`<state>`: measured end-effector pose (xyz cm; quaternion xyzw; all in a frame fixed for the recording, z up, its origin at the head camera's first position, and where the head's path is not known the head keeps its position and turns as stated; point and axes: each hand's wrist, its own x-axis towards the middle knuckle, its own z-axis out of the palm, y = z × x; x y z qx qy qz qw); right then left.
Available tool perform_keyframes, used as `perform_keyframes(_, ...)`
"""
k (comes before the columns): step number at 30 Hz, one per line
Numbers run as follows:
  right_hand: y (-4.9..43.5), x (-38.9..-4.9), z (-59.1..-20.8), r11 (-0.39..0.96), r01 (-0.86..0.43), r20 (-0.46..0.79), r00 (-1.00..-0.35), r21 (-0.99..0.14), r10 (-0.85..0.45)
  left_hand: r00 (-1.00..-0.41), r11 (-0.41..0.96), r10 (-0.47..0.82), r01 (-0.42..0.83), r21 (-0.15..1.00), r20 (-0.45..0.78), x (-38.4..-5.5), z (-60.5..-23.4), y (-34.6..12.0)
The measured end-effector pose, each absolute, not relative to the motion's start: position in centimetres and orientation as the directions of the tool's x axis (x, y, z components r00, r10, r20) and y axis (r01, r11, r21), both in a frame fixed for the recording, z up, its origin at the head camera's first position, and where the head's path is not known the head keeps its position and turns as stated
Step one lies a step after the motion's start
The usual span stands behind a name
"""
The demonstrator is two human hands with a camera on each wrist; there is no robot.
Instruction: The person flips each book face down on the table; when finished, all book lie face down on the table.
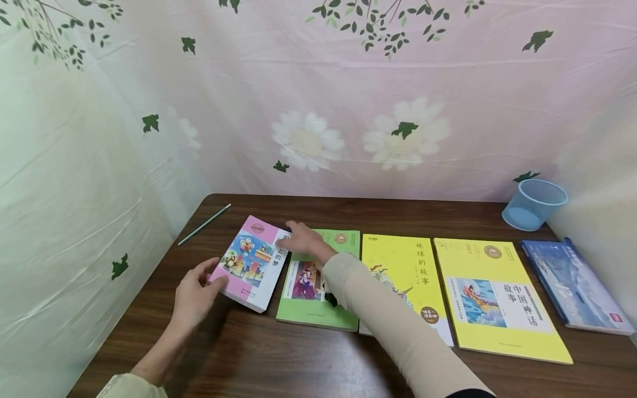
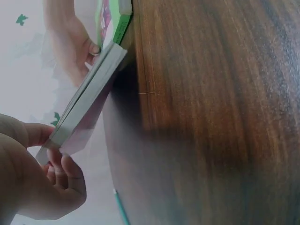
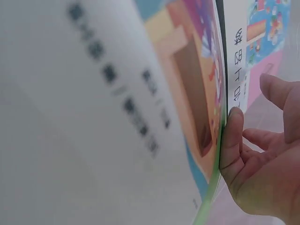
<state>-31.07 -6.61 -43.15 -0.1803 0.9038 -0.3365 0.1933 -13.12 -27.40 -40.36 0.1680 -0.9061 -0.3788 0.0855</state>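
My left hand pinches the lower left edge of a pink-and-white book, thumb on the cover and fingers beneath. Seen from the left wrist, the book slants up off the dark table, page edges towards the camera. My right hand reaches across to its upper right edge, fingers bent loosely at the cover. Under the right forearm lies a green book with a purple-dressed figure; its cover fills much of the right wrist view, with the right hand beyond it.
Two yellow books and a blue book lie in a row to the right on the wooden table. At the back right corner stands a blue cup. A thin green stick lies at the far left edge.
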Motion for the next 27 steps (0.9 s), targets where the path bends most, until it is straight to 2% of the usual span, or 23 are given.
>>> perform_keyframes(4,-6.2,-31.2,-43.2,0.666,-0.181,-0.211,-0.860,-0.724,-0.464,-0.922,0.730,-0.352,-0.165,0.663,0.159,-12.7,-40.0,-26.7)
perform_keyframes(8,-5.8,-31.2,-43.0,0.589,-0.149,-0.210,-0.843,-0.794,-0.495,-0.913,0.768,-0.333,-0.118,0.630,0.235,-12.2,-40.0,-26.1)
perform_keyframes(13,-5.6,-31.2,-42.1,0.532,-0.104,-0.222,-0.830,-0.840,-0.512,-0.905,0.813,-0.301,-0.077,0.578,0.302,-11.8,-39.8,-25.5)
perform_keyframes(27,-7.4,-29.9,-37.6,0.439,-0.028,-0.210,-0.849,-0.898,-0.485,-0.867,0.893,-0.197,0.034,0.449,0.457,-11.1,-39.9,-24.3)
